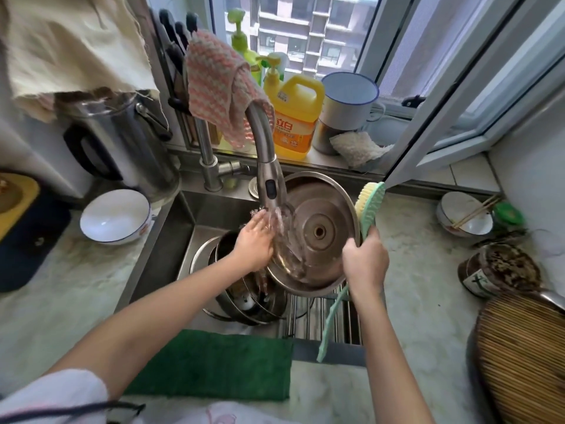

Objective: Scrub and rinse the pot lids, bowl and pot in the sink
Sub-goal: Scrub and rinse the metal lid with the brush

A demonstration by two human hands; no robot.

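A large steel pot lid (pixel 318 240) stands tilted over the sink (pixel 183 249), its underside facing me, with water from the faucet (pixel 269 179) running down its left part. My left hand (pixel 255 243) lies with straight fingers on the lid's left edge under the stream. My right hand (pixel 363 258) grips the lid's right rim together with a green long-handled brush (pixel 368 209), bristle head pointing up. Below the lid, a dark pot (pixel 244 289) and another glass-and-steel lid (pixel 201 255) lie in the sink.
A white bowl (pixel 116 217) sits on the counter left of the sink beside a steel kettle (pixel 122 142). Yellow detergent (pixel 295 117) and a mug (pixel 348 99) stand on the sill. A green cloth (pixel 214 362) lies at the front edge. A bowl with chopsticks (pixel 464 217) and jar (pixel 501 270) are at right.
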